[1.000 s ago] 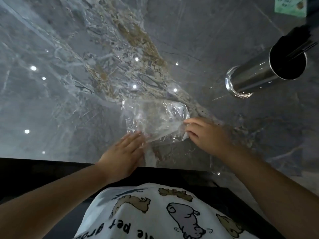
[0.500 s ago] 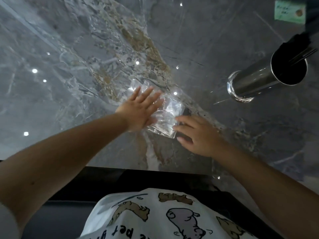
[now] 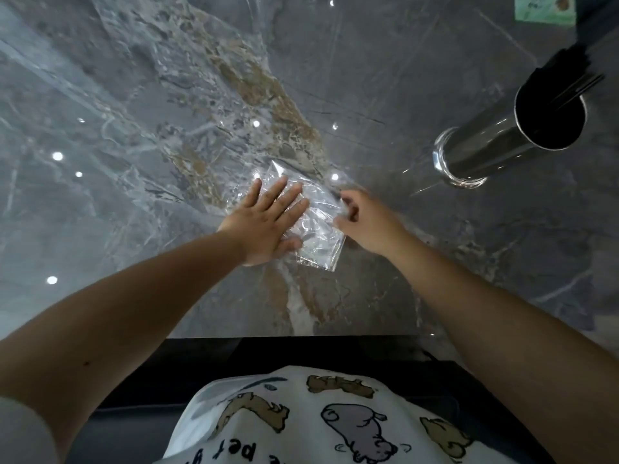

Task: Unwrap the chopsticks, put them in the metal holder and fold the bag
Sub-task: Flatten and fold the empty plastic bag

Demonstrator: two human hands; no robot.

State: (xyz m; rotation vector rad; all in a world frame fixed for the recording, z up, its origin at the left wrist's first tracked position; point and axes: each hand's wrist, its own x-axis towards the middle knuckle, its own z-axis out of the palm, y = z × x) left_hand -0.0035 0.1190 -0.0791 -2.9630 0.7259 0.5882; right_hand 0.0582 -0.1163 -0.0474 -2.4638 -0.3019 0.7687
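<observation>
A clear plastic bag (image 3: pixel 318 236), folded into a small crinkled rectangle, lies flat on the grey marble table (image 3: pixel 134 128). My left hand (image 3: pixel 268 222) presses flat on the bag's left half with its fingers spread. My right hand (image 3: pixel 365 219) pinches the bag's right edge between thumb and fingers. The shiny metal holder (image 3: pixel 502 142) stands at the right, apart from both hands, with dark chopsticks (image 3: pixel 569 78) sticking out of its mouth.
A green card (image 3: pixel 544 10) lies at the far right corner of the table. The table's dark front edge (image 3: pixel 301 343) runs just before my body. Ceiling lights reflect as bright spots on the glossy top.
The bag has gone from a larger loose sheet to a smaller folded rectangle. My left hand moved up onto it and lies flat; my right hand shifted to the right edge.
</observation>
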